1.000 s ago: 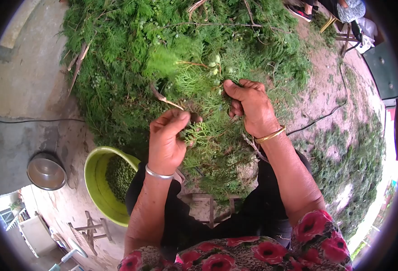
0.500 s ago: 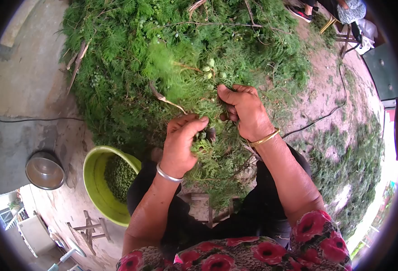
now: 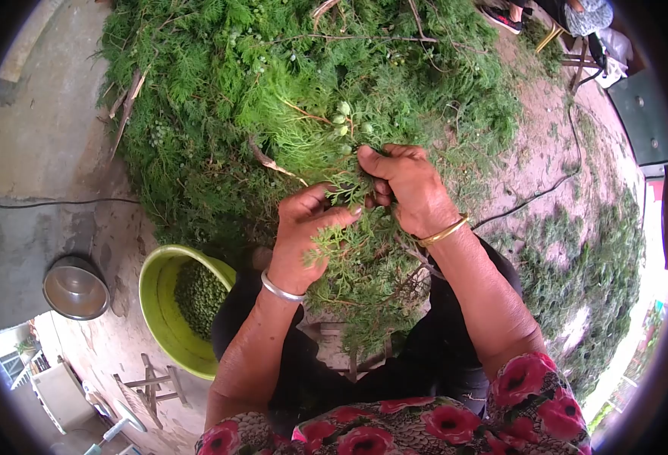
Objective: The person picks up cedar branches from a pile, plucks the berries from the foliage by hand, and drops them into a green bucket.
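Observation:
Close together over my lap, both hands work on a leafy evergreen sprig [image 3: 337,246] with flat, scaly foliage. My left hand [image 3: 300,239], with a silver bangle at the wrist, is closed on its foliage, thumb pointing right. My right hand [image 3: 419,189], wearing a gold bangle, pinches the sprig's stem; its fingertips are partly hidden. Just above the right thumb, a small cluster of pale green cones [image 3: 341,120] shows among bright foliage. Behind the hands spreads a big heap of cut evergreen branches [image 3: 205,98].
At my left stands a lime-green bucket [image 3: 152,303] holding many small green cones [image 3: 201,296]. Farther left are a metal bowl [image 3: 76,288] and a black cable [image 3: 53,202]. A small wooden stool [image 3: 152,384] is lower left. Another person's shoe [image 3: 503,20] appears top right.
My left hand has shifted slightly up and right, closer to the right hand, and foliage now sticks out around its fingers. The blurred foliage above is now still; my right hand has barely moved.

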`<move>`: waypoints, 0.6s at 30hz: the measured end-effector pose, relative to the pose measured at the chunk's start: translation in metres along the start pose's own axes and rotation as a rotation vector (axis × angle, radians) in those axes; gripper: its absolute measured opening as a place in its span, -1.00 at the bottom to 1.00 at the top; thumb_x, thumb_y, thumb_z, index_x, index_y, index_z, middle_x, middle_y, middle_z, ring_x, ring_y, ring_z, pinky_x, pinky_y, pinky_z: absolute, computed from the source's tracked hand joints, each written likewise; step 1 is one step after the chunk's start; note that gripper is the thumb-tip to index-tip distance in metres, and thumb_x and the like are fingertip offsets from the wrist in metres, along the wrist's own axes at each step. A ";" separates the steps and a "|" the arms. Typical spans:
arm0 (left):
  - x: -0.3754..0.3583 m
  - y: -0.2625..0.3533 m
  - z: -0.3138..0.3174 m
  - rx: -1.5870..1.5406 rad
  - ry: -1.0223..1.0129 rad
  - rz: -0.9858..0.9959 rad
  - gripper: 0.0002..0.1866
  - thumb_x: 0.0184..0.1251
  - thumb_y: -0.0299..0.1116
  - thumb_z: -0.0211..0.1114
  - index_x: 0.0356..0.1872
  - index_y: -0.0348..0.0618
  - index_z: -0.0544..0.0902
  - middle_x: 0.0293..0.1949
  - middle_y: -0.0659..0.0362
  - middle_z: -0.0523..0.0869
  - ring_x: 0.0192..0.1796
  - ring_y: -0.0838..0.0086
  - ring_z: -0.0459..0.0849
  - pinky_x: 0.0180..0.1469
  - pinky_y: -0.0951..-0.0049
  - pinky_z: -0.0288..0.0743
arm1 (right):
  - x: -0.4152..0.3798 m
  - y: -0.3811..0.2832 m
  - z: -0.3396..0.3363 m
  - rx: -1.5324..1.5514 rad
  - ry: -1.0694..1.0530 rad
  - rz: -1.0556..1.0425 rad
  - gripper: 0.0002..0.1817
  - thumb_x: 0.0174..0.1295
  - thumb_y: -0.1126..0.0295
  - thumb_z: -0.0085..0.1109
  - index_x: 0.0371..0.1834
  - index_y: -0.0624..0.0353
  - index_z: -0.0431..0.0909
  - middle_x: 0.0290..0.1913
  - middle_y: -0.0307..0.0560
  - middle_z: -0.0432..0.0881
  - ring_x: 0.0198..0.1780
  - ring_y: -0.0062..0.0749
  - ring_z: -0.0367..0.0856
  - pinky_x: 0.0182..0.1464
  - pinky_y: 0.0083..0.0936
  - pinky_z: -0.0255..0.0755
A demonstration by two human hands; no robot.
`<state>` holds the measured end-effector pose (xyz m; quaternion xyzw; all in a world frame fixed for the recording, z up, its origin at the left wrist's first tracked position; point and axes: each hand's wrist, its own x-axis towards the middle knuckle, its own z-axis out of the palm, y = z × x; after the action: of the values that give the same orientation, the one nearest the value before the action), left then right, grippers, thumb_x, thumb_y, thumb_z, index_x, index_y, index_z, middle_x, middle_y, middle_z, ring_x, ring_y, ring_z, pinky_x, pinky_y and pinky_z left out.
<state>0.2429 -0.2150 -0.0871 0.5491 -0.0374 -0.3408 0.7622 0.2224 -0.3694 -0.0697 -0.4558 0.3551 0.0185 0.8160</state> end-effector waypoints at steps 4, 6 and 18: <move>0.005 -0.012 -0.014 0.588 -0.119 0.299 -0.78 0.13 -0.55 0.28 -0.16 -0.35 0.60 -0.31 0.18 0.68 -0.37 0.61 0.58 -0.31 0.63 0.41 | 0.004 0.007 -0.001 -0.041 -0.073 -0.090 -0.73 0.17 0.38 0.25 -0.56 0.27 0.40 -0.72 -0.26 0.33 -0.72 -0.57 0.23 -0.66 -0.54 0.17; 0.001 -0.001 0.003 0.294 -0.086 0.150 -0.79 0.14 -0.56 0.28 -0.17 -0.35 0.60 -0.32 0.18 0.68 -0.37 0.59 0.59 -0.31 0.61 0.43 | 0.006 0.010 -0.002 -0.176 -0.110 -0.183 -0.67 0.18 0.39 0.23 -0.67 0.25 0.38 -0.73 -0.25 0.35 -0.72 -0.59 0.24 -0.66 -0.54 0.13; -0.001 0.001 0.001 -0.090 0.002 -0.164 -0.81 0.14 -0.52 0.33 -0.22 -0.31 0.59 -0.40 0.20 0.64 -0.42 0.54 0.60 -0.38 0.54 0.48 | -0.001 0.003 0.001 -0.236 0.055 -0.251 -0.64 0.18 0.42 0.22 -0.72 0.25 0.33 -0.72 -0.32 0.28 -0.71 -0.64 0.17 -0.67 -0.52 0.07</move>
<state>0.2422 -0.2149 -0.0860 0.5160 0.0238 -0.4026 0.7557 0.2211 -0.3664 -0.0708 -0.5894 0.3131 -0.0545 0.7427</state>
